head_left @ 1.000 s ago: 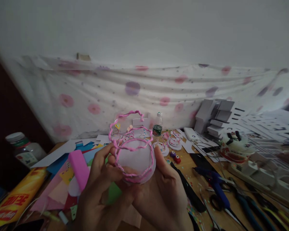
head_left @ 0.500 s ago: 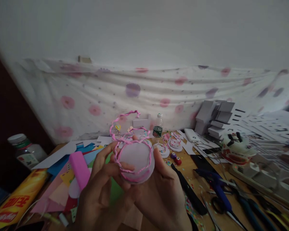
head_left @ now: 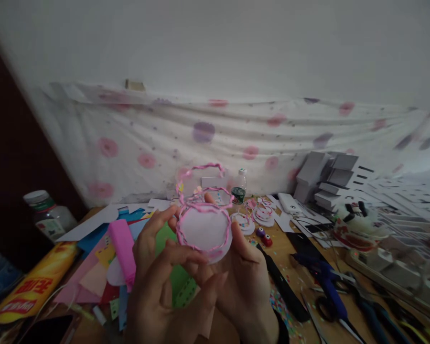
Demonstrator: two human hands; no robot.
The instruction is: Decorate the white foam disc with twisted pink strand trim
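Note:
I hold a small pink wire basket (head_left: 203, 224) up in front of me with both hands. It has a round white base, twisted pink hoops as walls and an arched pink handle at the top. My left hand (head_left: 161, 286) grips its left and lower edge with curled fingers. My right hand (head_left: 243, 282) holds its right side and underside, thumb on the rim. The base faces me.
Coloured paper sheets and a pink roll (head_left: 122, 248) lie at left, beside a yellow tube can (head_left: 32, 286) and a jar (head_left: 48, 217). Similar small pink baskets (head_left: 261, 212), a little bottle (head_left: 239, 188), white boxes (head_left: 322, 179), blue-handled scissors (head_left: 326, 286) and pliers crowd the right.
The basket has tilted, so its white base faces me more squarely and the handle has swung back. My left fingers have shifted lower along its edge. My view has turned slightly left.

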